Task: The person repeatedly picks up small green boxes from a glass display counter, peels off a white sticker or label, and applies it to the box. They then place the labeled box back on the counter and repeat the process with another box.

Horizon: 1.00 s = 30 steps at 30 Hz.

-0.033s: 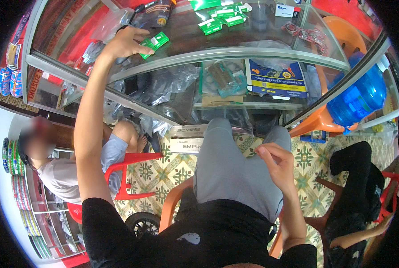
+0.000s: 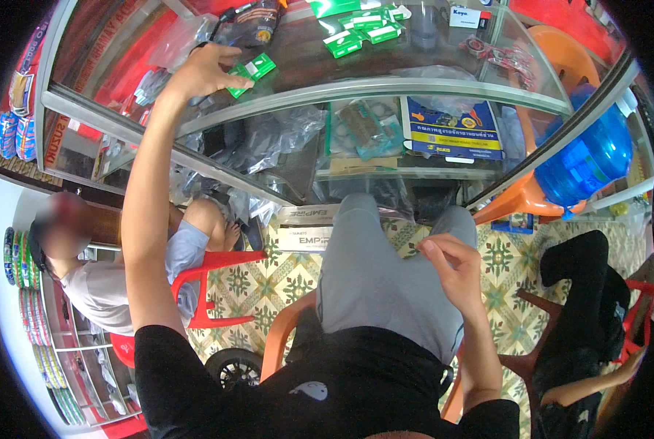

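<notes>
In the head view, my left hand (image 2: 204, 72) reached over the glass counter (image 2: 305, 73), its thumb and forefinger parted in a half-open grip; the thumb tip was at the near left end of a green box (image 2: 257, 68), with the forefinger above that end; I could not tell whether the thumb pressed on it, and the hand had nothing visibly pinched; the green box lay at a slant on the counter, just right of my hand; my right hand (image 2: 453, 269) hung over my right thigh, fingers loosely curled and tips close together; I saw nothing in it, though its palm was hidden, so I could not tell whether it held anything; further right on the counter lay a cluster of green boxes (image 2: 363, 33), well apart from my left hand; a white box (image 2: 470, 17) stood near the far edge, with red packs (image 2: 499, 58) nearer me; a dark pouch (image 2: 260, 23) lay beyond my fingers; under the glass sat a blue box (image 2: 451, 135) beside a teal pack (image 2: 367, 130); a blue bottle (image 2: 589, 164) rested on an orange chair (image 2: 513, 196) to my right; a seated person (image 2: 96, 293) was at my left
</notes>
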Motion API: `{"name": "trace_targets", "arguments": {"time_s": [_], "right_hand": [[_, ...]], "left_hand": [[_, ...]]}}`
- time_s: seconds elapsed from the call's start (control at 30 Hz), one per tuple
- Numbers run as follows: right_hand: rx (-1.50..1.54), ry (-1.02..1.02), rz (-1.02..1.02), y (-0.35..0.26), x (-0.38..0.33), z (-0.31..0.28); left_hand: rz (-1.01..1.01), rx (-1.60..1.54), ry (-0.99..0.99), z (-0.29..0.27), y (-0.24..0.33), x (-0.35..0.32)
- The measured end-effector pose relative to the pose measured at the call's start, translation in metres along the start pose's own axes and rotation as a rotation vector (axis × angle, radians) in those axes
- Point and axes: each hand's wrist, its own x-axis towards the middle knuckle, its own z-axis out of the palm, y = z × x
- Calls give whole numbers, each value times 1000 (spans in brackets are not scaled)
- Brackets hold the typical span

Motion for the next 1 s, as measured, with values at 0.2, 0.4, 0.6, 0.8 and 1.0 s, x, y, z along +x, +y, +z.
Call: {"name": "trace_targets", "arguments": {"time_s": [0.2, 0.4, 0.6, 0.8, 1.0], "right_hand": [[-5, 1, 17, -3, 1, 0], [2, -3, 24, -15, -4, 1], [-35, 0, 29, -18, -9, -8], [-56, 52, -15, -32, -2, -14], [84, 115, -298, -78, 28, 5]], "left_hand": [[246, -79, 208, 12, 108, 6], [376, -42, 309, 57, 139, 41], [333, -233, 358, 79, 135, 39], [283, -1426, -48, 91, 193, -44], [232, -2068, -374, 159, 234, -131]]}}
